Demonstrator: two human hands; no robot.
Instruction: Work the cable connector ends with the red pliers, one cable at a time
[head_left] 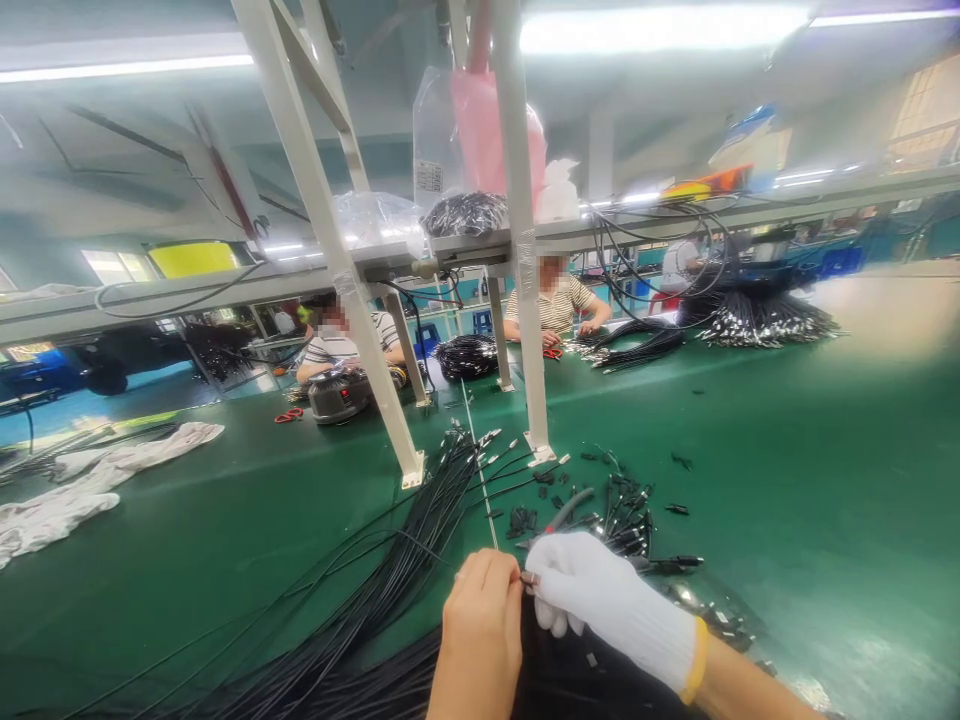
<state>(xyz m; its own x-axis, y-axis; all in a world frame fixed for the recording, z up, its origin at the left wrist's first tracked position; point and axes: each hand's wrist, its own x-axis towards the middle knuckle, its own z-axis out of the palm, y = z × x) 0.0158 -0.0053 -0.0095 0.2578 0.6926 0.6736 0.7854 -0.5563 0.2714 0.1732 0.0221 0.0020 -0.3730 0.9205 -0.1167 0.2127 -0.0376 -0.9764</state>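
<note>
My left hand (pixel 480 630) is bare and pinched shut on the end of a thin cable, at the bottom middle of the view. My right hand (pixel 600 600) wears a white knit glove and is closed on a small metal connector (pixel 529 579) where the two hands meet. A thin pale wire (pixel 480 470) runs up and away from the pinch. A large bundle of black cables (pixel 390 590) fans across the green table (pixel 787 470) left of my hands. Loose black connectors (pixel 622 510) lie just beyond my right hand, with a grey-handled tool (pixel 568 508) among them.
White frame legs (pixel 360 300) stand on the table ahead. Across the table two people sit working with cable bundles (pixel 637 345). White cloth (pixel 82 490) lies at the left. A dark round device (pixel 339 395) and red scissors (pixel 288 415) sit farther back.
</note>
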